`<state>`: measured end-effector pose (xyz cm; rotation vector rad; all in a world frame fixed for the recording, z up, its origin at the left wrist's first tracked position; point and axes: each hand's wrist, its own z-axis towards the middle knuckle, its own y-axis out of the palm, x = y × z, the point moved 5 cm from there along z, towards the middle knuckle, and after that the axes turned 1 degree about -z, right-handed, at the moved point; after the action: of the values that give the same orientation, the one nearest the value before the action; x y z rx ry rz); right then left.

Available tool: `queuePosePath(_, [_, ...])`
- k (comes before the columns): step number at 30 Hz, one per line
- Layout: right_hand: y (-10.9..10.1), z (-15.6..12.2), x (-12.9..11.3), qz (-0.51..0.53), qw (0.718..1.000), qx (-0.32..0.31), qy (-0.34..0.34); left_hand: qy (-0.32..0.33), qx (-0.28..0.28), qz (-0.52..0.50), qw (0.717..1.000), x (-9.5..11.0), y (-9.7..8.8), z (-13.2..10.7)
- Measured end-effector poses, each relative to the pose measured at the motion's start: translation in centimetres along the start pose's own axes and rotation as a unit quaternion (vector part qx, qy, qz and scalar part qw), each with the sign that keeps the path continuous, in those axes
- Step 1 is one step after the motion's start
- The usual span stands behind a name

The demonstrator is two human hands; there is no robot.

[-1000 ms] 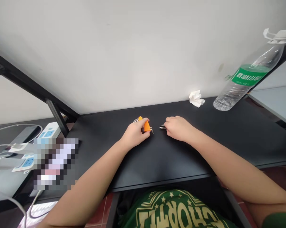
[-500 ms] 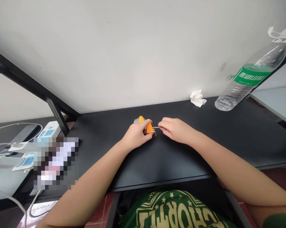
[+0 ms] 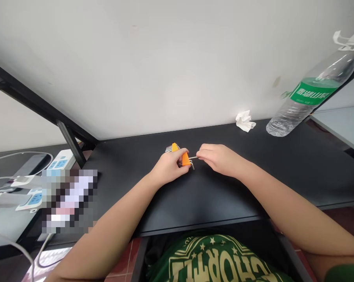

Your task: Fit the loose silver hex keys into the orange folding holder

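My left hand (image 3: pixel 171 167) is closed around an orange hex key holder (image 3: pixel 185 159), thumb on top and fingers underneath. Thin metal tips stick out at its far left side, and bent ends of hex keys show at the right. In a pinch, my right hand (image 3: pixel 216 158) grips one slim hex key (image 3: pixel 194 158), which bridges the short gap between the hands. The key's far end meets the right side of the holder; whether it sits inside a slot I cannot tell. My right fingers cover its other end.
The black desk (image 3: pixel 130 156) runs back to a pale wall. Crumpled white tissue (image 3: pixel 245 121) and a large plastic bottle (image 3: pixel 304 94) stand at the back right. To the left are a power strip (image 3: pixel 59 163) with cables, a blurred-out phone-like object (image 3: pixel 74 197) and a black metal frame (image 3: pixel 42 105).
My right hand has risen very slightly, and the hex key in it now slants up a little toward the right. My left hand and the holder stay in place.
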<state>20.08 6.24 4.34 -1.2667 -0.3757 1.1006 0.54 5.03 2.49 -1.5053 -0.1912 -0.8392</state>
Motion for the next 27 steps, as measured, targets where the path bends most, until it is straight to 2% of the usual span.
queuePosePath(4, [0.6, 0.2, -0.5, 0.046, 0.999, -0.004, -0.009, 0.028, -0.016, 0.02, 0.999, 0.5, 0.2, -0.1])
queuePosePath(7, [1.6, 0.6, -0.7, 0.143, 0.989, 0.001, 0.029, 0.075, 0.003, 0.047, 0.996, 1.2, 0.2, -0.1])
queuePosePath(11, [2.8, 0.8, -0.3, 0.322, 0.938, -0.024, 0.128, 0.122, 0.019, 0.078, 0.989, 1.7, 0.1, -0.2])
queuePosePath(13, [2.7, 0.7, 0.2, 0.344, 0.926, -0.04, 0.151, 0.11, 0.018, 0.084, 0.99, 1.4, 0.1, -0.1])
queuePosePath(15, [1.9, 0.5, 1.3, 0.261, 0.95, -0.04, 0.166, 0.09, 0.018, 0.081, 0.992, 1.0, 0.1, -0.1])
queuePosePath(17, [1.0, 0.2, 2.5, 0.1, 0.98, -0.054, 0.162, 0.072, 0.017, 0.075, 0.994, 0.6, 0.0, -0.1])
queuePosePath(19, [0.9, -0.1, 3.4, -0.003, 0.98, -0.107, 0.166, 0.057, 0.018, 0.074, 0.995, 0.3, 0.0, -0.2])
queuePosePath(22, [1.2, -0.5, 3.9, -0.071, 0.966, -0.169, 0.181, 0.042, 0.014, 0.077, 0.996, 0.2, 0.0, -0.2])
queuePosePath(25, [1.5, -0.4, 3.3, -0.105, 0.96, -0.186, 0.184, 0.032, 0.004, 0.078, 0.996, 0.2, 0.1, -0.1])
queuePosePath(27, [1.4, -0.2, 2.8, -0.095, 0.962, -0.175, 0.185, 0.028, -0.001, 0.075, 0.997, 0.2, 0.1, 0.0])
